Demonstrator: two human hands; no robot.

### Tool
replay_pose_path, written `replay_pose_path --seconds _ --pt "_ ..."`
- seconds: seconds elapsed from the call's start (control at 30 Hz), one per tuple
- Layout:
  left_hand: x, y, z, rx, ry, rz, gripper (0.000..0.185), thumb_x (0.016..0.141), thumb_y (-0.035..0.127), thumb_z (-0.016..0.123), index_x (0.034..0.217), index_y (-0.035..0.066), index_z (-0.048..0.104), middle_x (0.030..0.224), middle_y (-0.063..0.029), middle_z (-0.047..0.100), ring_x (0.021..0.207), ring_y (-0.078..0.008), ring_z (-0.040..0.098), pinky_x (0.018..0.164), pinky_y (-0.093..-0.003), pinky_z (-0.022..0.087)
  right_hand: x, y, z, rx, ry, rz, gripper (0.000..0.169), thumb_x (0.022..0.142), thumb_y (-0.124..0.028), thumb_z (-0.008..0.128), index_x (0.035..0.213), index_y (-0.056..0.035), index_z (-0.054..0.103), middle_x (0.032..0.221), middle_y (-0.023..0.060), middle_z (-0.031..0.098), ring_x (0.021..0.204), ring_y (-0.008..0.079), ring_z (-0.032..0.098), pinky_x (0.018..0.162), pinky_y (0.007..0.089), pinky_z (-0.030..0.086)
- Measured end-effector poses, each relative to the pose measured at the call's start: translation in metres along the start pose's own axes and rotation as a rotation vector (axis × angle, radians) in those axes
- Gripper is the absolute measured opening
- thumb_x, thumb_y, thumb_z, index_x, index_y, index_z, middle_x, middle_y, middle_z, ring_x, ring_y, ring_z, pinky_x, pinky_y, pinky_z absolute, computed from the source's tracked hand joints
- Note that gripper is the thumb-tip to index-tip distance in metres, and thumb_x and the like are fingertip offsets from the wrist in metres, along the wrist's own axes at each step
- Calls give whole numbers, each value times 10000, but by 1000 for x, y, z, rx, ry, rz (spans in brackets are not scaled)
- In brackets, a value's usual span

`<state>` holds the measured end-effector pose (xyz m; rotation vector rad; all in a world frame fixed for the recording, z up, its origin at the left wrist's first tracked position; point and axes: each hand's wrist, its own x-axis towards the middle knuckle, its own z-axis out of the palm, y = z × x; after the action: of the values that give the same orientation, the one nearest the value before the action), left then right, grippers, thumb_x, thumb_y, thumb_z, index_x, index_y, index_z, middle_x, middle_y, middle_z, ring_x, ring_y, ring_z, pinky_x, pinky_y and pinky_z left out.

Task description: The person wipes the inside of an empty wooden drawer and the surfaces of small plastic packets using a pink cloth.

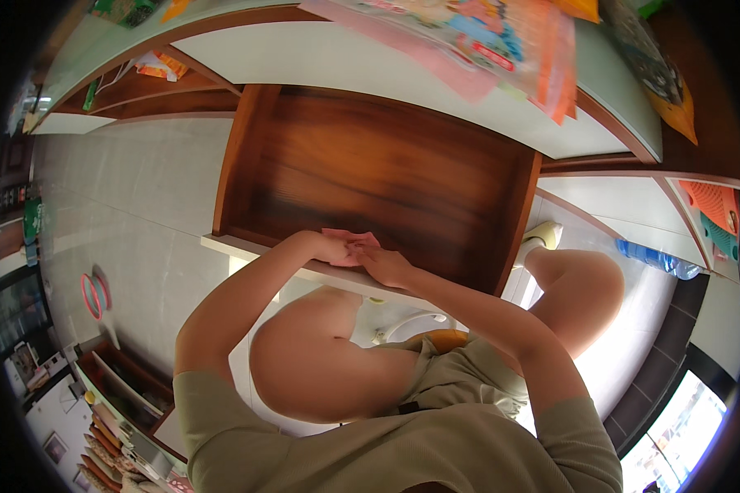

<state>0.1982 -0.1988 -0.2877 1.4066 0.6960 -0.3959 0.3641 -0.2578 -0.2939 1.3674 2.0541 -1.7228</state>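
A pulled-out wooden drawer point(370, 160) with a pale front panel point(407, 296) is in front of me, above my lap. Both hands meet at the inner side of that panel, near its middle. A pink cloth point(349, 236) is bunched between them. My left hand point(332, 248) grips the cloth from the left, its fingertips partly hidden in the folds. From the right, my right hand point(385, 265) has its fingers on the same cloth, with the wrist over the panel's top edge.
Colourful plastic packets point(487, 43) lie on the glossy cabinet top point(616, 92) beyond the drawer. A blue-tinted plastic bottle point(657, 259) lies on the floor at right. A pink-rimmed round object point(94, 296) is on the tiled floor point(142, 179) at left.
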Motion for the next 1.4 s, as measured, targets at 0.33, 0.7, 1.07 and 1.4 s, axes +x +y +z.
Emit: replay_pose_path --seconds 0.33,0.7,1.07,1.4 --pt "-94 -52 -41 185 298 -290 267 834 195 547 1099 156 555 1107 38 580 1060 -130 529 930 -257 393 84 -94 3 104 -108 -128 492 942 -408 228 1257 -98 444 1262 181 485 1108 360 501 940 415 400" --pt "-142 -60 -6 759 547 -633 365 910 173 328 1114 -64 517 1199 -201 477 1149 -315 456 1001 -444 327 98 -102 32 289 149 -375 302 891 -172 433 1182 -121 497 1153 142 556 1025 347 538 865 406 443" --pt "-153 -10 13 571 730 -456 316 882 109 360 1117 118 572 1182 18 571 1146 -182 485 938 -308 424 45 -118 44 301 288 -340 332 944 -260 358 1208 -89 463 1060 171 578 923 360 561 785 425 453" --pt "-131 39 28 293 573 -336 425 821 42 370 1157 176 593 1284 82 507 1191 -112 451 978 -246 396 -9 -76 35 110 428 -398 317 948 -301 336 1114 -91 505 859 175 632 768 373 598 674 476 470"
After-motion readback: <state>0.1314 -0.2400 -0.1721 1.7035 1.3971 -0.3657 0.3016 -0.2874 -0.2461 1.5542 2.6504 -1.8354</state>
